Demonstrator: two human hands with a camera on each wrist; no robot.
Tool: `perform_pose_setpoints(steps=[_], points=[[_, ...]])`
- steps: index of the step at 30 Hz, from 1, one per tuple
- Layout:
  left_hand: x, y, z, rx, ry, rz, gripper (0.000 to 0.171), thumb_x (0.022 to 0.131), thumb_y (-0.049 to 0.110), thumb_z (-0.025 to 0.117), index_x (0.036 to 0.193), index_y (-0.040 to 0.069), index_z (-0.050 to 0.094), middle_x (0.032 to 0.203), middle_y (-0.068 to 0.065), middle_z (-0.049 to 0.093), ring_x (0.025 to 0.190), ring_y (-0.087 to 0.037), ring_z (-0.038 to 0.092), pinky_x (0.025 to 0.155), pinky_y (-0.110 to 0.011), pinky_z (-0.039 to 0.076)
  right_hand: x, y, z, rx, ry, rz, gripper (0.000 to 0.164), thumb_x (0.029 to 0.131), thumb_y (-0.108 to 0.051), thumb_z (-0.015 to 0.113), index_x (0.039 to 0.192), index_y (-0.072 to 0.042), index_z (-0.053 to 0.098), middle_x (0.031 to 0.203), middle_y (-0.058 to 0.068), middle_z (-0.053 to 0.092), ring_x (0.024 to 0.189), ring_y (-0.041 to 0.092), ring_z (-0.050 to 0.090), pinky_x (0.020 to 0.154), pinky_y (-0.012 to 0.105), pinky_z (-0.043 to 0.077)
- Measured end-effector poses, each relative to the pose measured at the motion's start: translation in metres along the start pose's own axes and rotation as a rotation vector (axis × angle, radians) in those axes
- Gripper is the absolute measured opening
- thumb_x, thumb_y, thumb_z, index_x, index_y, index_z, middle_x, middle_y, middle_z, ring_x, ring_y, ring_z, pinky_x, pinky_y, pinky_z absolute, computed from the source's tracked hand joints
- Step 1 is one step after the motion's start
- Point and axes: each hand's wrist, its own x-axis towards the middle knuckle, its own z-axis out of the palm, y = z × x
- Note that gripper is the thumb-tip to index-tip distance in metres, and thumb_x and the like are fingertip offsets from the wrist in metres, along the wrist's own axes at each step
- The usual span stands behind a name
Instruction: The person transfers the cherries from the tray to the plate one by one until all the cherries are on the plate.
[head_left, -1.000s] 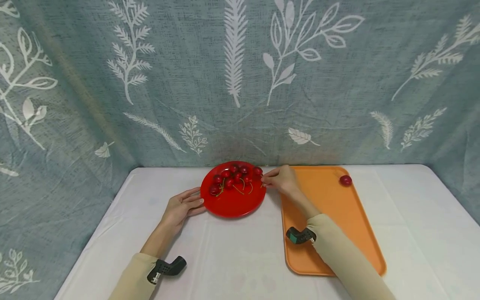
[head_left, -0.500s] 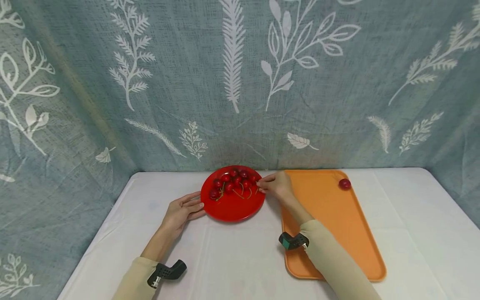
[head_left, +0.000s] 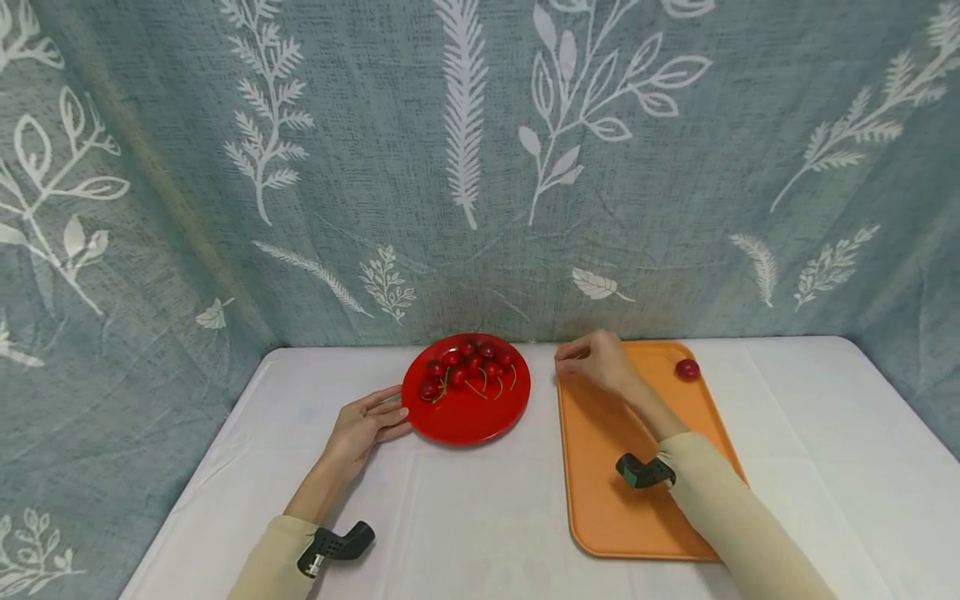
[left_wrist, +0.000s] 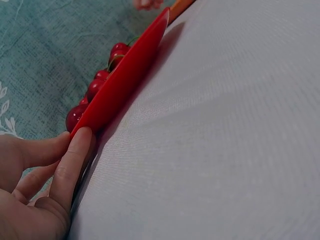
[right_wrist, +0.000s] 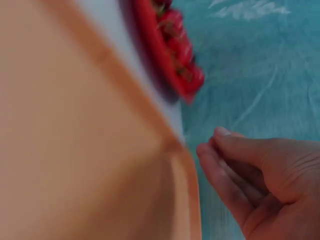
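Observation:
Near the back edge of the table, a red plate holds several dark red cherries with green stems. At the plate's left rim is my left hand; in the left wrist view the rim lies between thumb and finger. My right hand is over the back left corner of an orange tray, apart from the plate. Nothing shows between its fingers in the right wrist view, where thumb and fingertips lie close together, loosely bent. A single cherry lies at the tray's back right corner.
A white cloth covers the table. Behind it hangs a blue-green curtain with white leaf prints, which also runs along the left and right sides. The right forearm crosses over the tray.
My right hand has first nudged a cherry from the plate's right rim inward to the others, then let go and moved right over the tray. The left hand stays at the rim.

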Motion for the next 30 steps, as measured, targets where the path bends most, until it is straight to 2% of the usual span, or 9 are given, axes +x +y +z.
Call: perform_pose_setpoints(steps=[6, 13, 18, 24, 30], points=[[-0.001, 0.000, -0.001, 0.001, 0.008, -0.003, 0.053, 0.094, -0.007, 0.056, 0.144, -0.008, 0.039, 0.119, -0.015, 0.063, 0.086, -0.015, 0.072, 0.081, -0.030, 0.059, -0.010, 0.018, -0.031, -0.130, -0.020, 0.012, 0.012, 0.085, -0.003, 0.074, 0.093, 0.005, 0.076, 0.087, 0.016, 0.073, 0.073, 0.024, 0.070, 0.063, 0.030, 0.058], [-0.001, -0.001, -0.002, 0.011, 0.011, -0.001, 0.052, 0.094, -0.006, 0.056, 0.144, -0.008, 0.040, 0.123, -0.017, 0.062, 0.088, -0.015, 0.071, 0.081, -0.030, 0.059, -0.015, 0.037, -0.059, -0.260, -0.089, 0.055, 0.014, 0.089, -0.005, 0.071, 0.099, 0.003, 0.076, 0.098, 0.018, 0.072, 0.092, 0.034, 0.067, 0.079, 0.045, 0.058], [-0.001, -0.001, -0.002, 0.020, 0.010, 0.004, 0.052, 0.095, -0.005, 0.056, 0.144, -0.007, 0.040, 0.125, -0.019, 0.061, 0.088, -0.015, 0.072, 0.081, -0.030, 0.059, -0.014, 0.046, -0.076, -0.307, -0.070, 0.054, 0.015, 0.088, -0.006, 0.071, 0.100, 0.002, 0.076, 0.097, 0.018, 0.073, 0.095, 0.037, 0.066, 0.084, 0.050, 0.055], [-0.001, -0.002, 0.000, 0.024, 0.013, 0.000, 0.052, 0.095, -0.005, 0.056, 0.144, -0.008, 0.040, 0.128, -0.022, 0.059, 0.087, -0.015, 0.072, 0.081, -0.030, 0.059, -0.015, 0.056, -0.091, -0.365, -0.068, 0.065, 0.013, 0.088, -0.004, 0.070, 0.098, 0.002, 0.077, 0.095, 0.017, 0.073, 0.094, 0.038, 0.065, 0.085, 0.051, 0.053], [0.001, -0.002, 0.000, 0.022, 0.013, 0.014, 0.052, 0.094, -0.007, 0.055, 0.144, -0.008, 0.040, 0.128, -0.023, 0.059, 0.086, -0.016, 0.072, 0.080, -0.030, 0.059, -0.018, 0.060, -0.102, -0.404, -0.079, 0.086, 0.014, 0.087, -0.004, 0.071, 0.098, 0.003, 0.076, 0.096, 0.020, 0.072, 0.082, 0.029, 0.063, 0.078, 0.045, 0.054]])
